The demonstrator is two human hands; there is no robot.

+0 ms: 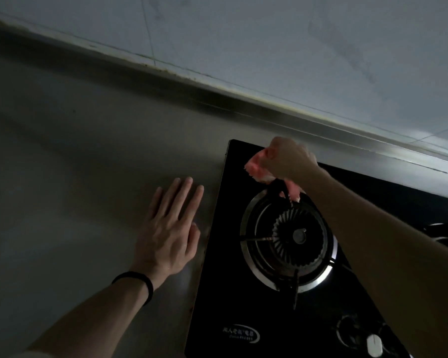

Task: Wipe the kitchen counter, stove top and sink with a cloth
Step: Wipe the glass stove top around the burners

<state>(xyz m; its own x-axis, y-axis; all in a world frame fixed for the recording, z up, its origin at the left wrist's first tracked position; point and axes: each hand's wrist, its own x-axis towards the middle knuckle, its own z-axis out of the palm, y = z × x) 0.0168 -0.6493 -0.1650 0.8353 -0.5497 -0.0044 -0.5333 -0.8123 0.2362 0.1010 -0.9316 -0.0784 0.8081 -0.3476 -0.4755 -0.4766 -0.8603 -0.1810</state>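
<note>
A black glass stove top (233, 293) is set into the grey metal counter (75, 164). My right hand (287, 158) grips a bunched pink cloth (256, 169) on the stove's far left corner, just behind the left burner (290, 239). A strip of the cloth hangs down over the burner's back edge. My left hand (168, 228) lies flat on the counter with straight, spread fingers, just left of the stove's edge. A dark band circles that wrist. The sink is out of view.
A tiled wall (243, 42) rises behind a raised metal back ledge (269, 109). A white control knob (374, 344) sits at the stove's near edge. Part of a second burner (442, 233) shows at the far right, past my right forearm.
</note>
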